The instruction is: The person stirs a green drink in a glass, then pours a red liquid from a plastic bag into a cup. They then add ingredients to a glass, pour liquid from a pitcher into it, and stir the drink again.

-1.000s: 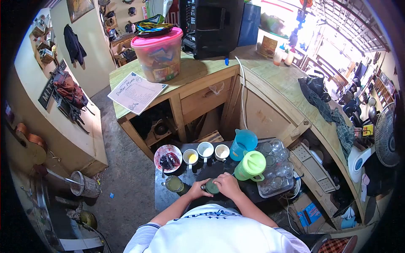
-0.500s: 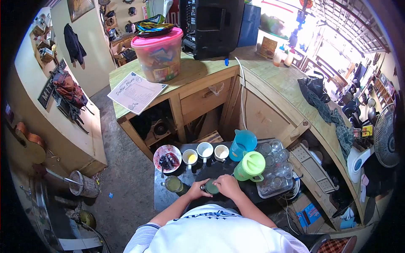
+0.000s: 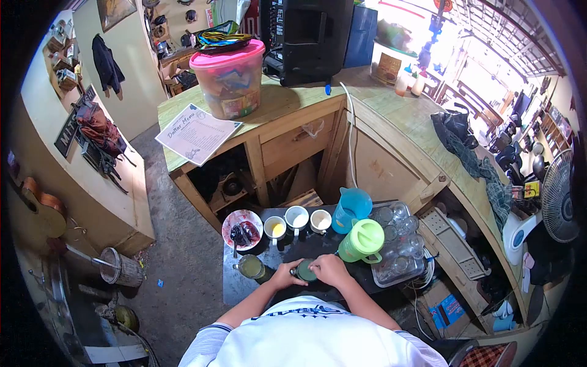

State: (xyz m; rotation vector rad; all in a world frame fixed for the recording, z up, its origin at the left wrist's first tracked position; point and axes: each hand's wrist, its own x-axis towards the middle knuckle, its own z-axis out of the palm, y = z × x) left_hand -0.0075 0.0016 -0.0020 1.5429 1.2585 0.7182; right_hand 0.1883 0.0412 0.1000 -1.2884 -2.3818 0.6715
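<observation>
A glass mug of greenish drink (image 3: 306, 271) stands on the dark table between my hands. My left hand (image 3: 285, 277) is wrapped round its left side. Over the mug's right rim, my right hand (image 3: 326, 269) has its fingers closed; what they hold, if anything, is hidden. Another glass mug with a similar drink (image 3: 251, 266) is to the left. Behind are a bowl with dark red contents (image 3: 243, 230), a white cup with yellow contents (image 3: 275, 228) and two cups with pale contents (image 3: 296, 218), (image 3: 320, 221). A green lidded pitcher (image 3: 362, 240) is just right of my right hand.
A blue pitcher (image 3: 353, 210) stands behind the green one. Several clear glasses fill a tray (image 3: 397, 278) at the table's right. The wooden counter (image 3: 287, 113) beyond bears a pink-lidded tub (image 3: 229, 85), a menu sheet (image 3: 197, 133) and a black speaker (image 3: 312, 43).
</observation>
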